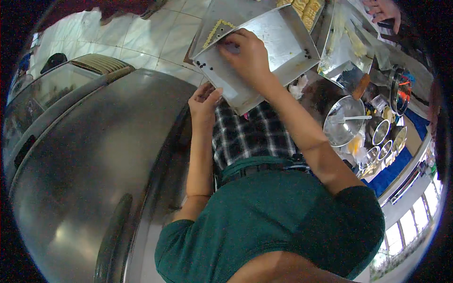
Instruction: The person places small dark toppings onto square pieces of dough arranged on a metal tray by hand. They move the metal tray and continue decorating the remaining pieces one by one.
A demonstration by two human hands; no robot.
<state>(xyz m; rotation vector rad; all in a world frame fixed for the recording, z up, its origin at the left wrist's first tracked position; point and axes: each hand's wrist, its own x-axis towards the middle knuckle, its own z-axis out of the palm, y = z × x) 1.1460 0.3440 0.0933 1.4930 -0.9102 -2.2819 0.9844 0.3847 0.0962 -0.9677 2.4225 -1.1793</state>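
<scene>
A shallow rectangular metal tray [244, 83] lies tilted before me, with small black bits [201, 64] near its left corner and more dark bits [307, 53] at its right side. My right hand [247, 53] reaches across the tray to its far wall, fingers bent together; whether something small sits between the fingertips is hidden. My left hand [205, 100] is at the tray's near left edge, thumb close to the rim, and its grip there is unclear. Just past the far wall, a yellow piped line [213, 32] borders a grey metal surface with small dark round spots.
Golden shaped pastry [308, 12] fills a tray at the top. On the right are a metal bowl [343, 125] with a white-handled utensil, several smaller bowls [381, 131] and a greasy metal sheet [348, 39]. Another person's hand [385, 14] shows top right. A large dark metal appliance [106, 141] stands left.
</scene>
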